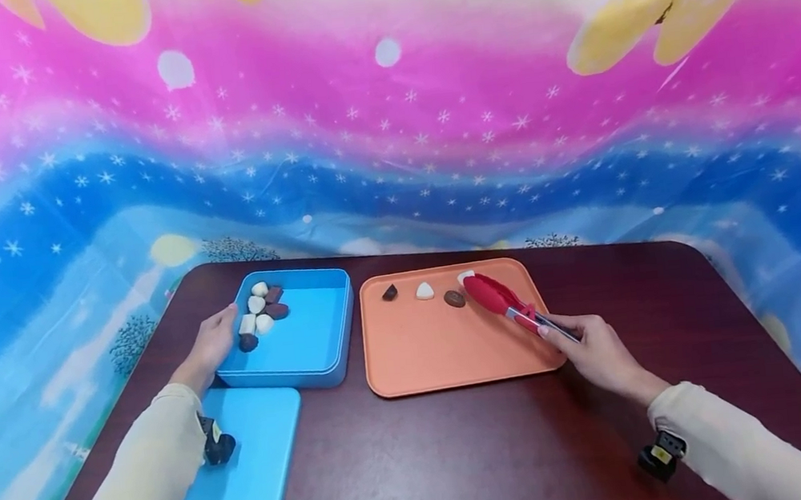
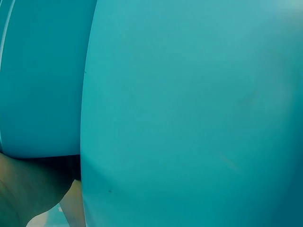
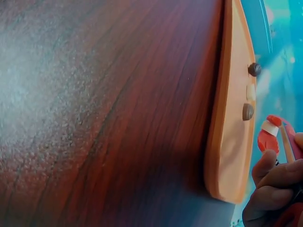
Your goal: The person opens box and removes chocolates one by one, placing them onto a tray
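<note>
My left hand [image 1: 214, 340] holds the left rim of an open blue box [image 1: 317, 363]; its fingertips are mostly hidden. Several white and brown chocolates [image 1: 256, 304] lie along the left side inside. My right hand [image 1: 602, 351] grips red-tipped tongs [image 1: 492, 293] above an orange tray [image 1: 447, 358]. Between the tong tips sits a white piece [image 3: 270, 127], clear in the right wrist view. Left on the tray are a dark chocolate [image 1: 390, 292], a white triangular one [image 1: 424, 290] and a round brown one [image 1: 454, 299].
A blue lid [image 1: 248, 474] lies flat in front of the box, under my left forearm. Box and tray stand side by side on a dark wooden table [image 1: 420, 457]. A printed cloth [image 1: 392, 162] hangs behind the table.
</note>
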